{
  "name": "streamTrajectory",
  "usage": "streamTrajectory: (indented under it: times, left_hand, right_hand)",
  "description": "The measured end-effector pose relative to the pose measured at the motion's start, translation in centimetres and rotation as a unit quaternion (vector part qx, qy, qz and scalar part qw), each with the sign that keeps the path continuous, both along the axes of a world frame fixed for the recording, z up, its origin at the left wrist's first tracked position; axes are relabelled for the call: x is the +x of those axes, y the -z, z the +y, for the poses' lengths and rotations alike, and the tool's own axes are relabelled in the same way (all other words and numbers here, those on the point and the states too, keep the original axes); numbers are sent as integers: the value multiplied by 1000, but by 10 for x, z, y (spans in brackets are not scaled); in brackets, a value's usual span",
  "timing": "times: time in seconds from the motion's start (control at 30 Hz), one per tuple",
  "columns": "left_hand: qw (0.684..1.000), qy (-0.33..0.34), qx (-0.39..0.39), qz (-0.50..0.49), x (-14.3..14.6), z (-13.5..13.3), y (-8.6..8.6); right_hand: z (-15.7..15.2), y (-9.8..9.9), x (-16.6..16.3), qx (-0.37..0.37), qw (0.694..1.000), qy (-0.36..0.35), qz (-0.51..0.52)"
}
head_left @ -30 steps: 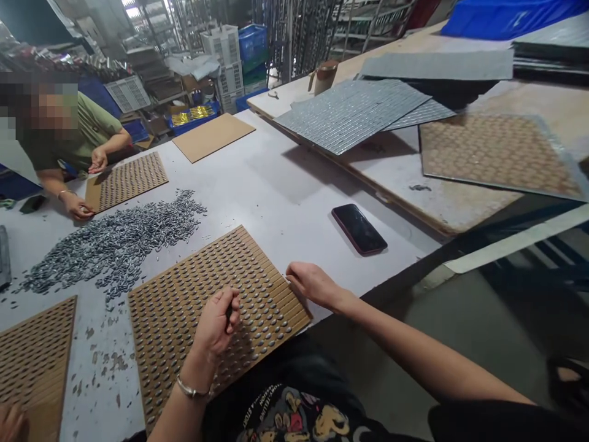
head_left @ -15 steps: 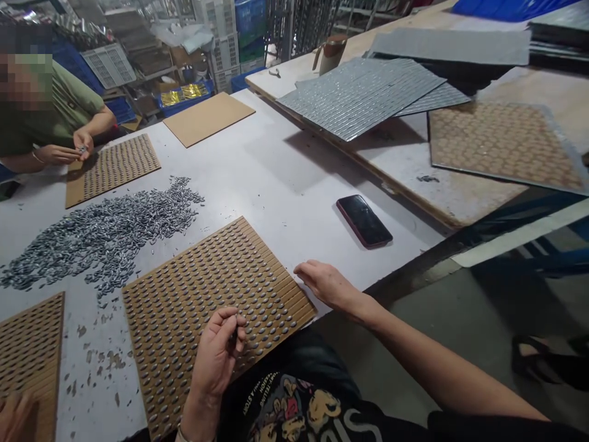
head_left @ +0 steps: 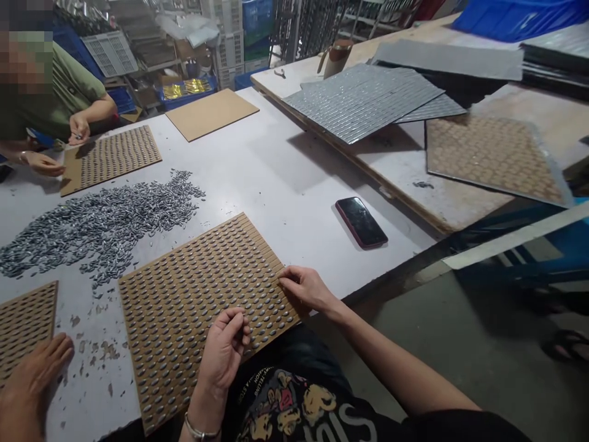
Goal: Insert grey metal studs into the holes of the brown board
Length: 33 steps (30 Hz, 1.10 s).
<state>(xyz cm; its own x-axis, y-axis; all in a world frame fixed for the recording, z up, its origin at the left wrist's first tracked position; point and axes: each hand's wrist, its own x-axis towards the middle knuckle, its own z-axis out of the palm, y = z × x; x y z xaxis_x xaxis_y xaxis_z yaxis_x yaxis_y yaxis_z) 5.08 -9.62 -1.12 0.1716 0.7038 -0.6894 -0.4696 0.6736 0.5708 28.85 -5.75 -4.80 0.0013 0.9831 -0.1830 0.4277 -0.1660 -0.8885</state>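
Observation:
In front of me lies a brown grooved board (head_left: 193, 307) carrying rows of small grey oval pieces. My left hand (head_left: 223, 347) is closed just over its near edge, fingers curled and thumb against the index finger; whatever is inside is hidden. At the board's right side, my right hand (head_left: 307, 288) pinches thumb and fingertips together over the bare grooves. What those fingertips hold, if anything, is too small to make out. A long pile of loose grey oval pieces (head_left: 115, 215) is spread on the white table beyond the board.
A phone (head_left: 361, 222) lies to the right. Across the table a co-worker's hands (head_left: 46, 162) are at another studded board (head_left: 122, 156). Another person's hand (head_left: 41, 368) is at lower left by a third board (head_left: 27, 325). Silvery sheets (head_left: 363, 101) overhang the adjoining table.
My right hand has moved left onto the board's right edge, while my left stays nearly in place. The co-worker's hands have parted, and the lower-left hand reaches further into view.

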Motion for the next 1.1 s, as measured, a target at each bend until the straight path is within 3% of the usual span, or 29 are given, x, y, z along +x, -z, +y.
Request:
streamTrajectory:
  times: [0.17, 0.53, 0.93, 1.1]
  left_hand:
    - [1000, -9, 4, -7, 1, 2, 2]
    - [1000, 12, 5, -9, 1, 4, 4]
    - [1000, 26, 0, 0, 14, 7, -5]
    - [1000, 22, -4, -2, 20, 8, -5]
  right_hand:
    - [8, -5, -5, 31, 998, -45, -44]
    - [26, -14, -6, 22, 965, -168, -197]
    - [24, -16, -3, 48, 971, -162, -168]
    - [24, -11, 0, 39, 977, -124, -170]
